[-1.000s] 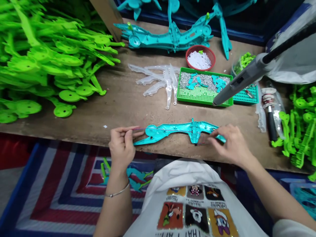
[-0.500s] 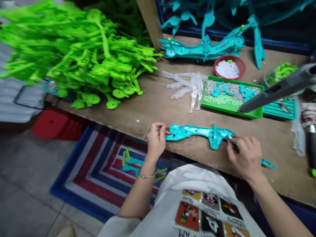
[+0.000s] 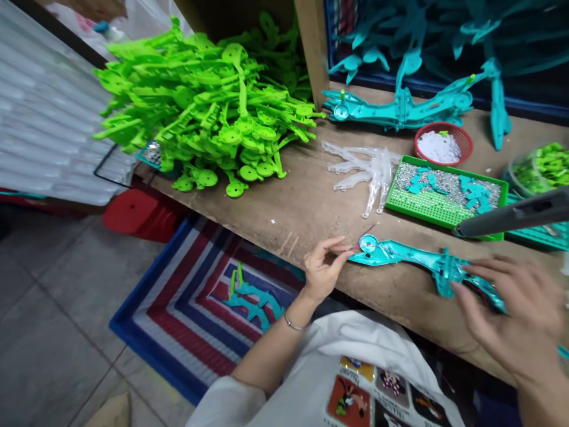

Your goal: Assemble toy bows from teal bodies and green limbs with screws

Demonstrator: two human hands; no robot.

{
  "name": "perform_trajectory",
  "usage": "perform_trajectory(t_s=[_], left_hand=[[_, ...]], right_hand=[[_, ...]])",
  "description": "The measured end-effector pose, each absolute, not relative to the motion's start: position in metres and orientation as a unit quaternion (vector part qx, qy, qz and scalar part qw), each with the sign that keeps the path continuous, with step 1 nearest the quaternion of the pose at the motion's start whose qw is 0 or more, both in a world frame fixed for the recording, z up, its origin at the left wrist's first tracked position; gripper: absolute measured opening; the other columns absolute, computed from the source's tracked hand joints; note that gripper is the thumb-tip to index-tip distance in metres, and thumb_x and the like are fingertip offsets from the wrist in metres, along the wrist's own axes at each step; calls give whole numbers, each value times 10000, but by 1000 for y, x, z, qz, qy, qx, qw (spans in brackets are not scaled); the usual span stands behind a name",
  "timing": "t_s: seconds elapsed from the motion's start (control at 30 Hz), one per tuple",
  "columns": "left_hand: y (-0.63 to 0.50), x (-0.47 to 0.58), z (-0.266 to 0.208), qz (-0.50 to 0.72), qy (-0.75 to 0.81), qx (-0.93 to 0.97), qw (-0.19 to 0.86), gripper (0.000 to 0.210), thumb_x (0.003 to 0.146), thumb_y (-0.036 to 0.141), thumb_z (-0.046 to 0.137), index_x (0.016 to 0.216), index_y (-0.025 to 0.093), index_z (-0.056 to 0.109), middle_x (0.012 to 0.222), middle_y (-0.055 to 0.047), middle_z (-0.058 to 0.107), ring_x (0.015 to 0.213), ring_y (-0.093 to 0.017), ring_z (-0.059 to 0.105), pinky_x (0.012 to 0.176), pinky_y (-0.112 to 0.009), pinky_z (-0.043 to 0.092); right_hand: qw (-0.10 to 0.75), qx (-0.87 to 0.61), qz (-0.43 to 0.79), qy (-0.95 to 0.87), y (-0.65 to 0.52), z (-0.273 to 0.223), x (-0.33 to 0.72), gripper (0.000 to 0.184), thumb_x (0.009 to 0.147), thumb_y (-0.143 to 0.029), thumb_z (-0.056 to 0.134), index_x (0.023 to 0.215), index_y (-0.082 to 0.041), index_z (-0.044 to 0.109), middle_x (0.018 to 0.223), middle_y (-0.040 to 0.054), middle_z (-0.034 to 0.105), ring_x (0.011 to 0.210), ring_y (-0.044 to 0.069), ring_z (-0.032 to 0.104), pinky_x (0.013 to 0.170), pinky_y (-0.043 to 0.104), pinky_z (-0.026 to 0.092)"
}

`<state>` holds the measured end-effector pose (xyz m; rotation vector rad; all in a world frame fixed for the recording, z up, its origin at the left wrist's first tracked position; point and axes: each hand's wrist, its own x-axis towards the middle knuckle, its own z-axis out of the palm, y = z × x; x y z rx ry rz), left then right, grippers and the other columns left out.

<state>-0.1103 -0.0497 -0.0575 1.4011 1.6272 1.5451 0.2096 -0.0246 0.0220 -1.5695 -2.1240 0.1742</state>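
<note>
A long turquoise plastic shell (image 3: pixel 418 256), shaped like half of a toy bow, lies on the table edge with a thin wire running along its inside. My left hand (image 3: pixel 323 270) is closed at the shell's left end, thumb and fingertips pinching the dark reddish wire (image 3: pixel 355 247) beside the round part. Over the right section of the shell is my right hand (image 3: pixel 511 302), blurred by motion. Its thumb and fingers are apart on either side of the shell; whether they touch it I cannot tell.
Lime-green plastic parts (image 3: pixel 200 112) are heaped at left. Turquoise shells (image 3: pixel 400 110) stack behind. Clear plastic pieces (image 3: pixel 377 172), a red basket (image 3: pixel 466 142) of white bits and a green tray (image 3: pixel 422 212) of screws lie beyond my hands. A grey tool (image 3: pixel 524 214) juts in from the right.
The view has swung left, so things sit further right in it. My right hand's fingers have spread from a pinch; the left hand still pinches at the shell's left end.
</note>
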Motion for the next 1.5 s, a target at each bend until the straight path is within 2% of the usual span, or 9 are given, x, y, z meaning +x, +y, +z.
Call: perform_trajectory(t_s=[0.17,0.23,0.33,0.43,0.53,0.7,0.9,1.17,1.5], left_hand=[[-45,-102,-51,583,578,525,223,341,888,321,771,1191,254,630,912,-41,803,839,-227,790,874,-435,647],[-42,-102,-48,570,573,555,194,346,906,319,750,1220,260,618,920,-41,804,840,-231,789,924,-478,632],[-36,-105,-45,555,569,595,118,388,924,283,720,1292,288,598,918,-31,805,868,-239,783,968,-529,606],[-31,-107,-43,537,549,636,71,536,941,220,679,1431,350,506,952,-20,803,868,-233,776,956,-530,602],[-32,-107,-43,486,567,659,89,663,922,311,712,1518,325,422,1095,-82,778,982,-263,756,917,-511,612],[-48,-101,-51,362,590,706,147,424,852,496,758,1212,287,675,989,-85,756,920,-252,737,794,-417,637],[9,-159,-30,341,617,708,46,160,984,306,587,1083,237,692,981,-104,735,957,-249,708,855,-430,587],[133,-296,71,207,752,608,-147,261,943,138,495,1155,112,646,1173,-218,667,1215,-349,560,1032,-520,416],[220,-324,102,171,865,465,-80,337,938,115,516,1262,26,546,1171,-297,673,1236,-358,600,1011,-456,465]], right_hand=[[261,-437,284,-813,5,17,107,334,938,-389,643,1254,-284,674,1294,81,707,1353,320,548,1212,612,285],[258,-419,374,-786,19,13,81,356,934,-437,649,1244,-268,691,1286,86,714,1310,317,581,1191,596,327],[262,-415,505,-710,31,12,62,307,914,-490,661,1036,-226,758,1081,81,775,1044,279,701,988,453,525],[253,-439,547,-666,35,8,61,343,892,-532,665,880,-203,762,904,67,782,829,253,714,780,365,560],[225,-479,492,-691,38,-7,74,365,896,-552,640,882,-208,759,846,66,773,754,259,701,682,356,537],[264,-512,327,-750,37,-44,105,299,930,-525,580,914,-248,691,898,67,748,794,274,710,710,385,532],[359,-497,218,-759,9,-59,121,152,940,-414,592,912,-270,630,834,54,687,748,270,682,701,416,526],[418,-455,165,-769,-1,-77,118,80,928,-329,647,947,-256,673,889,66,732,776,253,714,722,388,562],[416,-403,88,-810,4,-84,115,139,988,-326,594,950,-215,667,859,33,726,744,160,700,738,265,519]])
